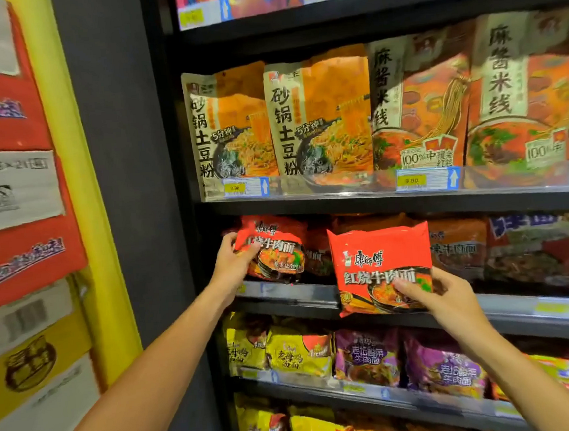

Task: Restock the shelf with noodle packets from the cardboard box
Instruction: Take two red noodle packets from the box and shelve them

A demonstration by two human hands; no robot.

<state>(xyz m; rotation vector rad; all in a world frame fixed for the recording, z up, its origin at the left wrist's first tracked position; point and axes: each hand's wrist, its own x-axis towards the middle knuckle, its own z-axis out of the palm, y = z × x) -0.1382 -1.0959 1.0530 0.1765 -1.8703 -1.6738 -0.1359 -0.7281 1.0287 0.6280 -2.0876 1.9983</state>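
My left hand point(235, 264) grips a red noodle packet point(277, 250) at the far left end of the middle shelf point(293, 292), the packet tilted and partly inside the shelf. My right hand point(438, 296) holds a second red noodle packet point(379, 258) by its lower right corner, upright and in front of the same shelf's edge. Behind it more red packets point(458, 246) stand in a row. The cardboard box is not in view.
Tall orange pouches point(319, 116) fill the shelf above. Yellow packets point(298, 351) and purple packets point(367, 356) sit on the shelf below. A dark upright post point(127, 160) and stacked printed cartons point(14, 204) stand to the left.
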